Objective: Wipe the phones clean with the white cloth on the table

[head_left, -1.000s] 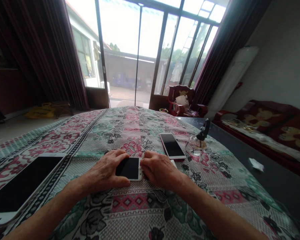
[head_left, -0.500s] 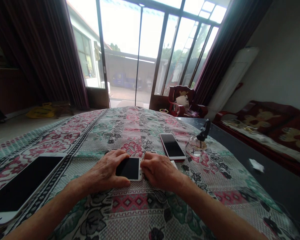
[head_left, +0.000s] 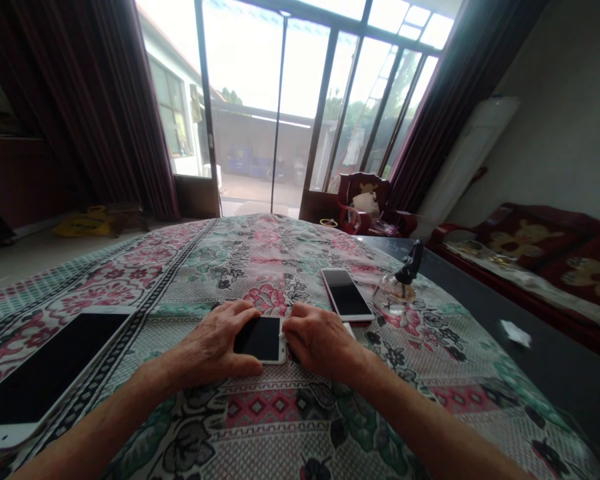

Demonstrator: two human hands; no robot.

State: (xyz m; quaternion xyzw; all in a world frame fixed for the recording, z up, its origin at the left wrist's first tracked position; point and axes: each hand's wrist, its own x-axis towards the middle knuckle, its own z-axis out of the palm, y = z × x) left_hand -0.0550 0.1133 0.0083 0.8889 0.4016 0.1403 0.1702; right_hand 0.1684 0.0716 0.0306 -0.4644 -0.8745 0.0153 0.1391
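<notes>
A white-framed smartphone (head_left: 264, 339) with a dark screen lies face up on the patterned tablecloth. My left hand (head_left: 223, 341) grips its left end, fingers along the far edge and thumb along the near edge. At the phone's right end, my right hand (head_left: 320, 341) is closed, its fingertips pinched together against the edge. A small white bit shows at those fingertips; what they hold is mostly hidden. A second smartphone (head_left: 347, 295), white-framed with a reddish edge, lies just beyond my right hand. Part of a white piece (head_left: 349, 329) shows behind that hand.
A clear bottle with a black pump top (head_left: 395, 290) stands right of the second phone. A large white tablet-like device (head_left: 55, 373) lies at the left. On the dark tabletop (head_left: 570, 333) to the right is a crumpled white tissue (head_left: 516, 333). The floral tablecloth (head_left: 260, 440) covers the table.
The view has shifted very slightly. Both hands keep their places at the phone, with barely any visible movement of the right fingertips.
</notes>
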